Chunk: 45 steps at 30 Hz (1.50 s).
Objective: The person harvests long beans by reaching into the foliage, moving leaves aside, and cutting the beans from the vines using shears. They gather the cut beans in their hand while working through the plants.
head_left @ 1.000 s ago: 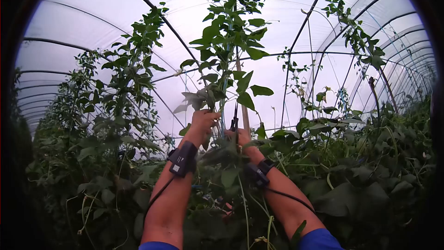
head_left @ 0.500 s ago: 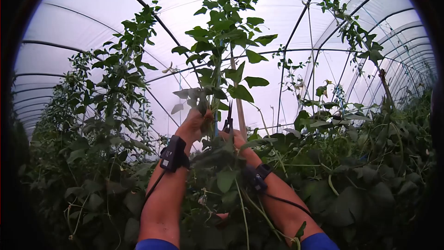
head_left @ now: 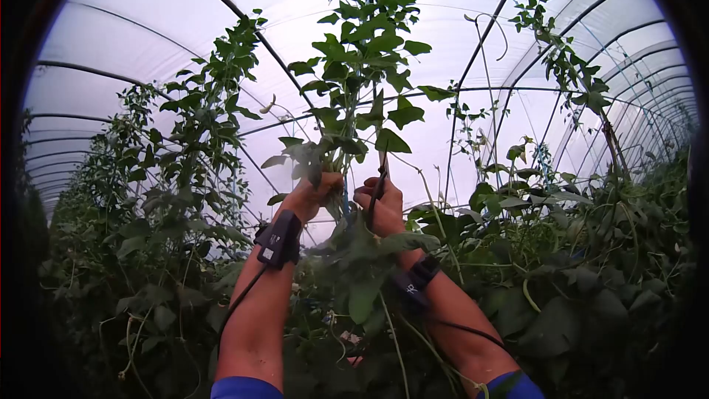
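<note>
In the middle stands a tall climbing plant (head_left: 369, 44) with broad green leaves. My left hand (head_left: 316, 193) is closed round its stems at mid-height, with leaves hanging over the fingers. Just right of the stems, my right hand (head_left: 382, 205) is wrapped round dark scissors (head_left: 379, 183), whose blades point upward beside a leaf. A light blue string (head_left: 346, 191) runs down between the two hands. Large leaves (head_left: 363, 281) hang below the hands and hide part of the right wrist.
More climbing plants stand at the left (head_left: 210, 96) and right (head_left: 587, 77). Dense foliage (head_left: 561, 325) fills the lower area. Dark curved hoops (head_left: 473, 52) carry the pale plastic cover overhead. Black devices with cables are strapped on both wrists.
The view has shifted slightly. My right hand has turned and risen a little with the scissors, and its back shows more clearly. My left hand still grips the stems.
</note>
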Available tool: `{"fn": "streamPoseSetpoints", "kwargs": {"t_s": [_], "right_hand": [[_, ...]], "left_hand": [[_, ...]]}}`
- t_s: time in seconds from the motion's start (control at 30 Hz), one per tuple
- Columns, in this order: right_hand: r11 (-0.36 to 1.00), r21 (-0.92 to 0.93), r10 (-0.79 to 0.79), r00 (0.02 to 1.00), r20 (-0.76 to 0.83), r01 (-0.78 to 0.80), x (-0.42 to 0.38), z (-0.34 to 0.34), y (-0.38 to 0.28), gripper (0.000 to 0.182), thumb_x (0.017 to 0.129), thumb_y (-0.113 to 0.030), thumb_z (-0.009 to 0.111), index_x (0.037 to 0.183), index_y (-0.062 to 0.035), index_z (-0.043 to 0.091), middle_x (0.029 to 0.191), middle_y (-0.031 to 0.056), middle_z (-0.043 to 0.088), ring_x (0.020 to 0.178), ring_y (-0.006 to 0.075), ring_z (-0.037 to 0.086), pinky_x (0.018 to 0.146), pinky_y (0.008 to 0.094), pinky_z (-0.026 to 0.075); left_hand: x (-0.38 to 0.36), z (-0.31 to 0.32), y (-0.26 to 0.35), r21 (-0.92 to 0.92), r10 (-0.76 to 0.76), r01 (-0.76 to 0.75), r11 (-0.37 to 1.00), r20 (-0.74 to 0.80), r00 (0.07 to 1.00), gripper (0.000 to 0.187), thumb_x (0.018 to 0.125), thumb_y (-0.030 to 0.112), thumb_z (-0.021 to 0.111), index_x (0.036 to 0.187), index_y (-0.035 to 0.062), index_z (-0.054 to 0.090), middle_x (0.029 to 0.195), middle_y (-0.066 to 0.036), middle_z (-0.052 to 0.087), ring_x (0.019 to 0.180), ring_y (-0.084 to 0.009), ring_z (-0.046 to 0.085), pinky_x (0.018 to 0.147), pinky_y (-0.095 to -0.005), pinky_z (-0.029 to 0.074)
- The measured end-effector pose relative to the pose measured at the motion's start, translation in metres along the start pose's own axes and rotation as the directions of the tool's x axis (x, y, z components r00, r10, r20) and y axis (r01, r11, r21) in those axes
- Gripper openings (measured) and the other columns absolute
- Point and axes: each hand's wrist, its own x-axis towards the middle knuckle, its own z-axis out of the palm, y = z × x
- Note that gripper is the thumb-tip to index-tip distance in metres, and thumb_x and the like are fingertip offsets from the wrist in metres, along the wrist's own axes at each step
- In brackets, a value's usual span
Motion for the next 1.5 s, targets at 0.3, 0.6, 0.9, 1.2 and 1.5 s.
{"fn": "streamPoseSetpoints", "kwargs": {"t_s": [0.3, 0.6, 0.9, 1.2, 1.5], "right_hand": [[0.868, -0.370, -0.371, 0.928, -0.038, 0.332, -0.003, 0.024, -0.028, 0.026, 0.073, -0.012, 0.067, 0.092, -0.0007, 0.053, 0.077, 0.0153, 0.062, 0.073, 0.0315, 0.063, 0.067, 0.0384, 0.048], [0.984, -0.014, -0.169, 0.964, 0.205, 0.176, 0.004, 0.004, -0.025, 0.029, 0.071, -0.012, 0.065, 0.096, 0.0011, 0.059, 0.078, 0.0063, 0.064, 0.071, 0.0153, 0.061, 0.063, 0.0294, 0.047], [1.000, -0.022, 0.019, 0.816, 0.577, -0.008, -0.066, -0.055, -0.061, 0.047, 0.070, -0.013, 0.066, 0.112, 0.0026, 0.055, 0.081, 0.0006, 0.058, 0.071, 0.0087, 0.054, 0.065, 0.0240, 0.044], [0.988, -0.009, 0.149, 0.916, 0.372, -0.157, -0.056, -0.042, -0.061, 0.042, 0.077, -0.019, 0.073, 0.106, 0.0067, 0.056, 0.090, 0.0072, 0.063, 0.080, 0.0129, 0.059, 0.071, 0.0270, 0.049], [0.993, 0.006, 0.104, 0.876, 0.471, -0.122, -0.066, -0.042, -0.052, 0.042, 0.081, -0.024, 0.071, 0.108, 0.0051, 0.058, 0.100, 0.0086, 0.064, 0.088, 0.0134, 0.060, 0.076, 0.0276, 0.048]], "left_hand": [[-0.018, 0.020, 0.022, -0.247, -0.039, 0.046, 0.968, 0.033, 0.999, 0.013, 0.081, 0.022, 0.065, 0.078, 0.0111, 0.059, 0.066, 0.002, 0.054, 0.054, -0.0092, 0.050, 0.047, -0.0236, 0.038], [-0.008, 0.028, 0.017, -0.060, -0.051, 0.053, 0.997, 0.022, 0.998, 0.017, 0.080, 0.010, 0.066, 0.095, 0.0023, 0.063, 0.076, -0.004, 0.063, 0.054, -0.0094, 0.054, 0.043, -0.0244, 0.038], [-0.005, 0.024, 0.005, 0.044, 0.042, -0.038, 0.998, -0.102, 0.994, 0.016, 0.070, -0.003, 0.061, 0.086, -0.0022, 0.059, 0.074, -0.006, 0.061, 0.059, -0.0139, 0.058, 0.052, -0.0261, 0.047], [-0.013, 0.031, 0.014, -0.101, 0.062, -0.066, 0.993, -0.049, 0.997, 0.017, 0.079, 0.004, 0.058, 0.094, -0.0025, 0.059, 0.077, -0.007, 0.062, 0.063, -0.0135, 0.060, 0.057, -0.0247, 0.050], [-0.013, 0.045, 0.028, -0.111, -0.077, 0.073, 0.991, -0.026, 0.997, 0.021, 0.087, 0.018, 0.052, 0.075, 0.0015, 0.057, 0.062, -0.005, 0.053, 0.048, -0.0149, 0.051, 0.046, -0.0281, 0.043]]}}
